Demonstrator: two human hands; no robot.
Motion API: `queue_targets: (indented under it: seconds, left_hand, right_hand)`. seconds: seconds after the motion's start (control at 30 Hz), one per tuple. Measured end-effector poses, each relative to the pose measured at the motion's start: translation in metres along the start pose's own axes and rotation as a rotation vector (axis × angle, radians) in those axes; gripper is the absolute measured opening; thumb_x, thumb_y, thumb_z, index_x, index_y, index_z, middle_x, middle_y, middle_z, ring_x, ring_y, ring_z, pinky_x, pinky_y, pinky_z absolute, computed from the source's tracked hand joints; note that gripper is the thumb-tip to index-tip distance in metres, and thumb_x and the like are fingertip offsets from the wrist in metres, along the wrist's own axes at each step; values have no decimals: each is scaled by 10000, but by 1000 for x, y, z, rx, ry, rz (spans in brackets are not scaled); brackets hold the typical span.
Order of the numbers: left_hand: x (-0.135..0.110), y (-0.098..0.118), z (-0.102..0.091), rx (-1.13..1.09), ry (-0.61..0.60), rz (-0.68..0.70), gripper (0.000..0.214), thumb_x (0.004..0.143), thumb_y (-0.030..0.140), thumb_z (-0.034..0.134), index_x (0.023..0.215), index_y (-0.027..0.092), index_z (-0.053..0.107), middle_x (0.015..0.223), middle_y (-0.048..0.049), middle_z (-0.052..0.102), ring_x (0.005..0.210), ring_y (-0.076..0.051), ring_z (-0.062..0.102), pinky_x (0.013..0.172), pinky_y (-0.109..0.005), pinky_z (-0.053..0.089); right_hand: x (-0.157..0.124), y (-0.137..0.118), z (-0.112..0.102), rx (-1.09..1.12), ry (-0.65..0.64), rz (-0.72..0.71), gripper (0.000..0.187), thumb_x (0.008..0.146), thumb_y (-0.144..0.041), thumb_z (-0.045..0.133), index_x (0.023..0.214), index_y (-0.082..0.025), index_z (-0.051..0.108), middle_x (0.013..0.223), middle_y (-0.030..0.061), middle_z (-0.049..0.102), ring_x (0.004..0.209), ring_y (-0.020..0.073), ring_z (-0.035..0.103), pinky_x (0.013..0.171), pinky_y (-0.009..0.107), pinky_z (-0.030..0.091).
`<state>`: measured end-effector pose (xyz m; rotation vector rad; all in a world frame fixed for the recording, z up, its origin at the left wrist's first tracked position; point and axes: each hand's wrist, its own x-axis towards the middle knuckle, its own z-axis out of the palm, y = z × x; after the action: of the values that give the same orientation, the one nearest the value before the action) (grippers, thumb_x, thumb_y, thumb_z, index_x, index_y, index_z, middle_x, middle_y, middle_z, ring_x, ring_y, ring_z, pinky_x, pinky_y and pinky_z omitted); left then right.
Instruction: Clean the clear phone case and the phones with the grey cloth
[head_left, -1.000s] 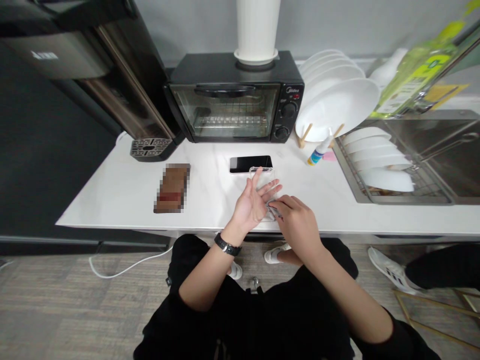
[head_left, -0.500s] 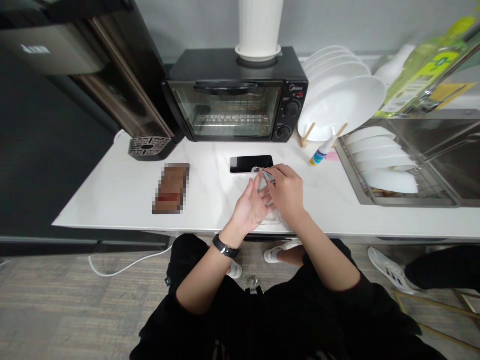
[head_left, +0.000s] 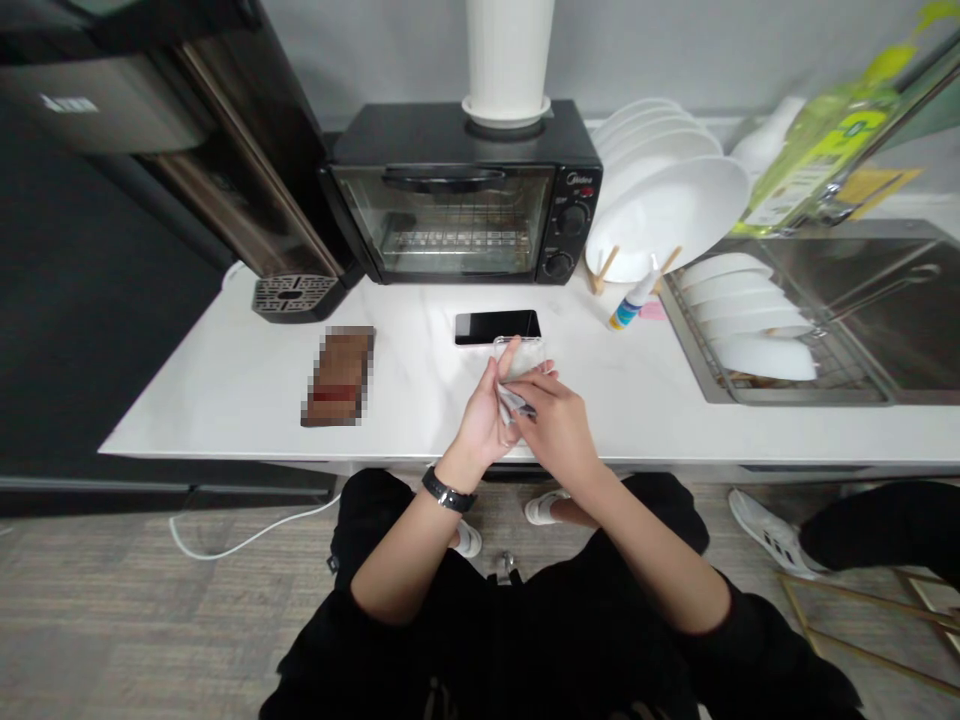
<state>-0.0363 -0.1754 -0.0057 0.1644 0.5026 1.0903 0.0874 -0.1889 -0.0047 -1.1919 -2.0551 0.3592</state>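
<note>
A clear phone case (head_left: 523,357) rests in my left hand (head_left: 484,420), held just above the near part of the white counter (head_left: 225,380). My left fingers curl round its left side. My right hand (head_left: 553,425) presses a small pale cloth or wipe (head_left: 512,403) against the inside of the case, fingers pinched on it. A black phone (head_left: 496,326) lies flat on the counter just beyond the case, touched by neither hand.
A black toaster oven (head_left: 457,205) stands at the back, a dark dispenser (head_left: 247,190) to its left. A brown flat object (head_left: 339,376) lies left. White plates (head_left: 667,200), a small bottle (head_left: 630,303) and a sink rack (head_left: 750,330) are right. Another person's shoe (head_left: 765,530) is at lower right.
My right hand rubbed up the case to its far end, then came back down toward me. My left fingers have curled closer round the case.
</note>
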Motion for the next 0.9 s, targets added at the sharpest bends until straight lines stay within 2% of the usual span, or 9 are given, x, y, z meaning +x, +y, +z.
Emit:
queue_targets:
  seconds: [0.17, 0.3, 0.43, 0.6, 0.73, 0.9]
  left_hand:
    - [-2, -4, 4, 106, 4, 97, 557, 1128, 551, 362, 1669, 422, 387, 1273, -103, 748, 1181, -218, 741, 952, -325, 583]
    - [-3, -3, 8, 65, 12, 71, 547, 1134, 535, 339, 1670, 436, 378, 1309, -121, 726, 1183, -241, 728, 911, -337, 586]
    - [-3, -2, 10, 22, 16, 41, 534, 1142, 509, 318, 1660, 413, 406, 1252, -124, 733, 1098, -226, 736, 804, -277, 567]
    - [-1, -3, 7, 24, -8, 23, 499, 1131, 480, 399, 1611, 385, 497, 1033, -53, 737, 808, -164, 688, 776, -290, 554]
    - [1, -2, 6, 32, 7, 0, 503, 1122, 495, 425, 1598, 356, 515, 994, -49, 723, 847, -182, 685, 819, -319, 545]
    - [4, -3, 6, -18, 51, -2, 466, 1133, 479, 412, 1541, 303, 554, 985, -46, 734, 830, -165, 693, 796, -278, 532]
  right_hand:
    - [-39, -13, -20, -80, -82, -121, 406, 850, 53, 570, 1097, -191, 781, 1092, 79, 792, 971, 247, 736, 867, 373, 621]
    - [-41, -9, -31, -304, -135, -100, 358, 872, 53, 575, 1052, -181, 778, 1042, 89, 777, 909, 263, 688, 793, 392, 592]
    - [-26, 4, -30, -367, -86, -72, 307, 925, 2, 569, 1080, -166, 773, 1046, 111, 771, 921, 276, 665, 794, 407, 579]
    - [5, 25, -20, -335, 37, -59, 353, 922, -18, 556, 1139, -191, 774, 1091, 117, 765, 959, 272, 653, 831, 409, 568]
    - [31, 35, -13, -311, 109, -18, 403, 901, -9, 538, 1180, -178, 775, 1063, 114, 766, 959, 269, 656, 822, 400, 557]
    - [48, 29, -2, -189, 146, 12, 390, 901, -7, 531, 1140, -164, 796, 1073, 120, 779, 964, 261, 686, 859, 401, 571]
